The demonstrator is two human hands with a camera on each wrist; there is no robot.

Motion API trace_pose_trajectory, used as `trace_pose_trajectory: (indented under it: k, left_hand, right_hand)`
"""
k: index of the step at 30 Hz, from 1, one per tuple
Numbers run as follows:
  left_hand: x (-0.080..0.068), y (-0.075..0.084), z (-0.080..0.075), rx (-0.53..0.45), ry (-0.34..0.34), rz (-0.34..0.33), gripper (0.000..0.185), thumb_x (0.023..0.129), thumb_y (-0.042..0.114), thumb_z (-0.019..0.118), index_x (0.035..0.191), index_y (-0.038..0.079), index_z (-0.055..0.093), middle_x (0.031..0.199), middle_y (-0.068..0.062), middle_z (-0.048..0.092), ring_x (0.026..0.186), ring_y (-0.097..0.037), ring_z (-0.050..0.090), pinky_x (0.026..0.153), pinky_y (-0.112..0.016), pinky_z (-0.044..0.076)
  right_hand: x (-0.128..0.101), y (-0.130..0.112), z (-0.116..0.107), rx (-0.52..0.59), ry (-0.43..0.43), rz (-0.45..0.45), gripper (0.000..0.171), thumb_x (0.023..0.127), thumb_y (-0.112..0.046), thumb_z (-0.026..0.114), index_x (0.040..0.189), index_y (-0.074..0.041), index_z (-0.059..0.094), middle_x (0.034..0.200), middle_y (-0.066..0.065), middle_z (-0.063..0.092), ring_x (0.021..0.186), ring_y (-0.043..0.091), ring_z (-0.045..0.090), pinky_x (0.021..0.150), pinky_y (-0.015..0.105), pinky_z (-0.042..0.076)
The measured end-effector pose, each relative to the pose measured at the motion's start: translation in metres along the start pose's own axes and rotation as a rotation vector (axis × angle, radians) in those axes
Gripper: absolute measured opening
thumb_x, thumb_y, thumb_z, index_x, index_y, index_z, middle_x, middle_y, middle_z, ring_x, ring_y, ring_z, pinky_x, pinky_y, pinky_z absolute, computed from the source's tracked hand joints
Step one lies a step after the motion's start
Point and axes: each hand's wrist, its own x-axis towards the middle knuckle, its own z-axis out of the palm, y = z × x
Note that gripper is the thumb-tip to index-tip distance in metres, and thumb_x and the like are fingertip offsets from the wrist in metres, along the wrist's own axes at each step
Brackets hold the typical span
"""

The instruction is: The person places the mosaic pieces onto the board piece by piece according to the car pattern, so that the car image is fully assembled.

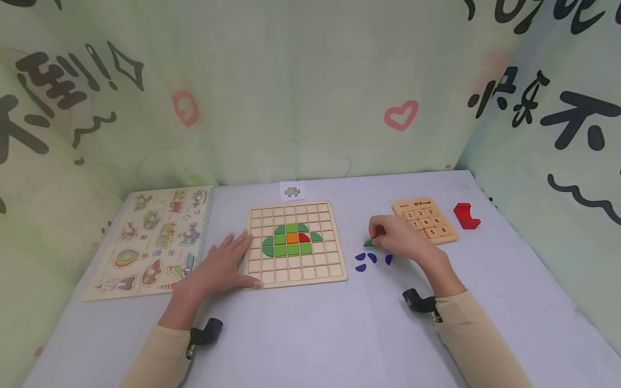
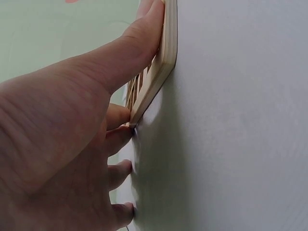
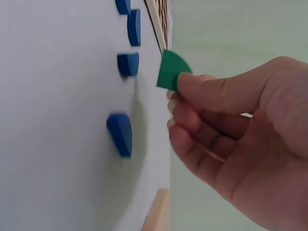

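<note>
Our right hand (image 1: 405, 241) pinches a green piece (image 3: 172, 70), a quarter-round wedge, between the thumb and the curled fingers (image 3: 180, 108); in the head view only a sliver of that green piece (image 1: 369, 243) shows at the fingertips, held just above the table (image 1: 310, 334). Our left hand (image 1: 220, 268) lies flat with straight fingers. It grips nothing; its thumb (image 2: 130, 53) presses along the near left edge of the grid board (image 1: 296, 242), and the other fingertips rest on the table beside the board's corner.

The green piece sits at about three o'clock from the grid board, just off its right edge and apart from it. On the board, a cluster of green tiles (image 1: 286, 241) with an orange square (image 1: 291, 237) and a red piece (image 1: 304, 237) fills the middle cells. The cells around it stand open.

At six o'clock from the pinched piece, blue pieces (image 1: 371, 259) lie loose on the table, near the hand but not touching it. At two o'clock from the right hand lies a number board (image 1: 427, 219), partly under the knuckles in view, and a red block (image 1: 467, 216) beyond it. A picture puzzle (image 1: 155, 237) lies at nine o'clock from the left hand. Bare table spreads toward us at six o'clock.
</note>
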Motion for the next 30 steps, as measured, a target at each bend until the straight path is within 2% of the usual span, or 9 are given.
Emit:
trace_pose_trajectory:
  k: [4,8,11,15,19,22,27,30]
  left_hand:
    - [0.0,-0.001,0.0,-0.001,0.0,-0.001,0.121,0.068,0.067,0.077,0.159,0.009,0.022,0.168,-0.012,0.015,0.154,-0.043,0.009,0.119,-0.072,0.011]
    - [0.001,-0.003,0.002,-0.007,0.007,0.006,0.122,0.068,0.067,0.078,0.159,0.009,0.022,0.168,-0.012,0.015,0.154,-0.043,0.008,0.118,-0.072,0.011]
    - [0.002,-0.003,0.004,-0.011,-0.001,0.004,0.123,0.067,0.068,0.078,0.159,0.01,0.021,0.168,-0.011,0.014,0.154,-0.042,0.007,0.119,-0.071,0.01]
    - [0.003,-0.005,0.004,-0.01,-0.005,0.005,0.123,0.067,0.07,0.077,0.159,0.01,0.02,0.168,-0.011,0.013,0.154,-0.043,0.007,0.119,-0.072,0.01]
    - [0.003,-0.003,0.004,-0.013,-0.003,0.007,0.124,0.067,0.07,0.077,0.159,0.011,0.02,0.168,-0.011,0.013,0.154,-0.042,0.007,0.119,-0.071,0.01]
    - [0.002,-0.001,0.003,-0.01,-0.003,0.005,0.124,0.067,0.07,0.077,0.16,0.012,0.02,0.168,-0.01,0.013,0.155,-0.042,0.006,0.12,-0.07,0.01]
    - [0.002,0.0,0.002,-0.012,-0.004,0.007,0.122,0.068,0.069,0.077,0.159,0.011,0.02,0.168,-0.011,0.013,0.154,-0.042,0.007,0.12,-0.07,0.01]
    - [0.0,-0.001,0.001,-0.01,-0.004,0.004,0.121,0.069,0.067,0.077,0.159,0.01,0.021,0.168,-0.011,0.014,0.154,-0.043,0.008,0.119,-0.07,0.01]
  right_hand:
    - [0.009,-0.019,0.012,0.061,0.013,-0.065,0.015,0.085,0.001,0.065,0.08,-0.013,0.061,0.078,0.002,0.061,0.075,0.018,0.053,0.065,0.028,0.045]
    - [0.019,-0.041,0.027,0.106,-0.05,-0.134,0.015,0.086,0.003,0.065,0.081,-0.011,0.062,0.078,0.002,0.059,0.074,0.017,0.053,0.064,0.029,0.045]
    - [0.026,-0.054,0.036,0.109,-0.085,-0.173,0.015,0.086,0.004,0.065,0.087,-0.011,0.067,0.083,0.002,0.062,0.079,0.017,0.054,0.069,0.029,0.047]
    - [0.035,-0.066,0.046,0.097,-0.056,-0.218,0.023,0.087,0.006,0.063,0.095,-0.012,0.074,0.094,0.0,0.071,0.087,0.016,0.06,0.079,0.03,0.054]
    - [0.039,-0.071,0.05,0.058,-0.018,-0.274,0.02,0.088,0.007,0.064,0.092,-0.01,0.076,0.096,0.0,0.074,0.089,0.014,0.064,0.082,0.03,0.057]
    - [0.04,-0.07,0.052,0.028,-0.014,-0.294,0.02,0.087,0.006,0.066,0.087,-0.01,0.076,0.092,-0.001,0.071,0.084,0.013,0.061,0.077,0.027,0.055]
    - [0.038,-0.066,0.051,-0.022,-0.048,-0.271,0.022,0.084,0.006,0.068,0.077,-0.012,0.076,0.081,-0.003,0.062,0.076,0.013,0.054,0.069,0.025,0.05]
    - [0.037,-0.066,0.051,-0.036,-0.068,-0.254,0.017,0.087,0.002,0.069,0.082,-0.012,0.076,0.082,-0.003,0.066,0.079,0.013,0.056,0.071,0.026,0.052]
